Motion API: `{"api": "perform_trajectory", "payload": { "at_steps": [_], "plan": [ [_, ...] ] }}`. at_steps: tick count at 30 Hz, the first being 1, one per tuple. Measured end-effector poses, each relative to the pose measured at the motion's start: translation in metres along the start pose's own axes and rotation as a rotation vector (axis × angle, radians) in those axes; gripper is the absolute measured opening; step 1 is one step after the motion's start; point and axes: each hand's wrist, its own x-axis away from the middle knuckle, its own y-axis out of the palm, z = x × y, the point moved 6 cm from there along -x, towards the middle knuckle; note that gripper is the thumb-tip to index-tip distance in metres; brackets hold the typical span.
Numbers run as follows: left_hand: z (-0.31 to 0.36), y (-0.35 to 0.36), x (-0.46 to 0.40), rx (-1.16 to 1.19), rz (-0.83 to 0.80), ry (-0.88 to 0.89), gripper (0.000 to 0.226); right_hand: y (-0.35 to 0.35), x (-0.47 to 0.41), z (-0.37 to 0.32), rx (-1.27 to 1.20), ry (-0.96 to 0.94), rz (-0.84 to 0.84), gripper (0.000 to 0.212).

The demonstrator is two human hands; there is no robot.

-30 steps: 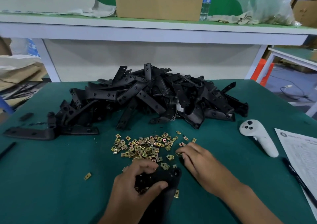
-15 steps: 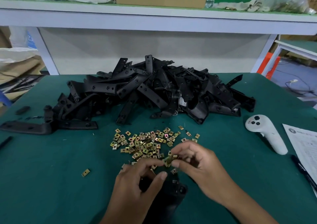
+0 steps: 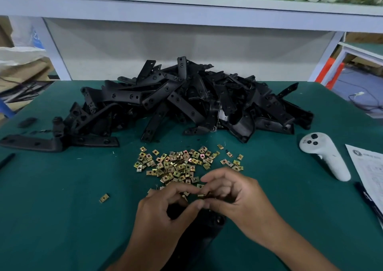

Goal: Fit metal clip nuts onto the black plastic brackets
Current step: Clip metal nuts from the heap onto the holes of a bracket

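A black plastic bracket [image 3: 209,227] lies on the green mat at the near edge, mostly hidden under both hands. My left hand [image 3: 163,214] curls its fingers around the bracket's top end. My right hand [image 3: 234,196] pinches a brass-coloured clip nut [image 3: 202,194] at that same end, fingertips touching the left hand's. A loose scatter of clip nuts [image 3: 178,165] lies just beyond the hands. A big heap of black brackets [image 3: 186,104] fills the back of the mat.
A single clip nut [image 3: 104,198] lies apart at the left. A white controller [image 3: 325,156] rests at the right, beside a printed sheet [image 3: 371,169] and a black pen [image 3: 366,200]. Another long bracket [image 3: 31,144] lies flat at the far left. A white shelf frame [image 3: 186,7] stands behind.
My right hand picked a clip nut from the scatter and brought it back to the bracket end that my left hand holds. The hands now meet.
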Motion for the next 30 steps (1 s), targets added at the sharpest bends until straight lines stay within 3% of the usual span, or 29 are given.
{"api": "perform_trajectory", "payload": {
  "at_steps": [11, 18, 22, 24, 27, 30],
  "plan": [
    [-0.006, 0.000, 0.000, 0.093, -0.006, -0.106, 0.023, -0.003, 0.000, -0.005, 0.030, 0.013, 0.020, 0.026],
    [-0.005, 0.001, -0.002, 0.053, -0.001, -0.115, 0.015, -0.003, 0.001, -0.006, 0.200, -0.005, -0.026, 0.014],
    [-0.014, -0.018, -0.008, 0.154, 0.131, -0.183, 0.017, -0.017, 0.002, -0.002, 0.363, -0.001, 0.018, 0.018],
    [-0.016, -0.025, -0.011, 0.205, 0.165, -0.189, 0.022, -0.023, 0.000, 0.004, 0.114, 0.144, 0.030, 0.020],
    [-0.009, -0.014, -0.007, 0.219, 0.089, -0.159, 0.019, -0.012, 0.000, 0.010, -0.418, 0.334, 0.005, 0.014],
    [-0.006, -0.001, -0.001, 0.272, -0.014, -0.159, 0.018, -0.001, 0.002, 0.009, -0.642, 0.418, -0.041, 0.008]
  ]
}}
